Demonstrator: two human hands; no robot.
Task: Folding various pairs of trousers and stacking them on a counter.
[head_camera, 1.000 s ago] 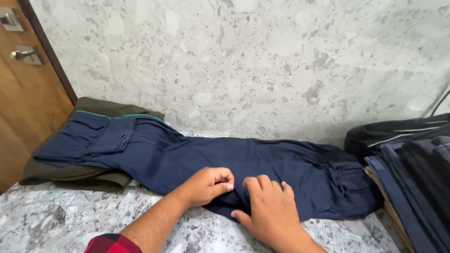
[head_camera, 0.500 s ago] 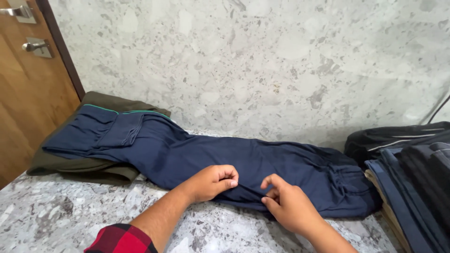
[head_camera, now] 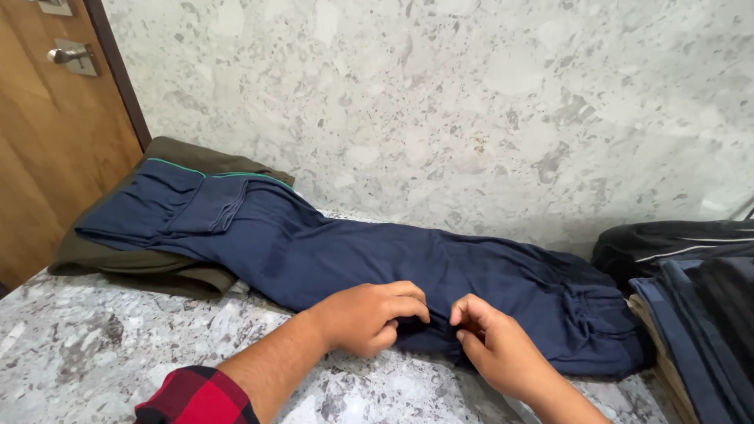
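Note:
A pair of dark navy trousers [head_camera: 330,243] lies stretched across a speckled stone counter [head_camera: 94,353], waist end at the left, cuffs bunched at the right. My left hand [head_camera: 365,318] pinches the near edge of the fabric around the knee, fingers curled. Close beside it my right hand [head_camera: 491,345] grips the same edge with thumb and fingertips. A red and black checked sleeve [head_camera: 196,396] shows on my left arm.
An olive folded garment [head_camera: 169,271] lies under the trousers' waist at the left. A stack of folded dark clothes [head_camera: 699,314] sits at the right. A wooden door [head_camera: 55,141] with a metal handle stands at the far left; a stone wall rises behind.
My right hand has lifted from lying flat on the fabric and now pinches the near edge beside my left hand. The view has shifted slightly left.

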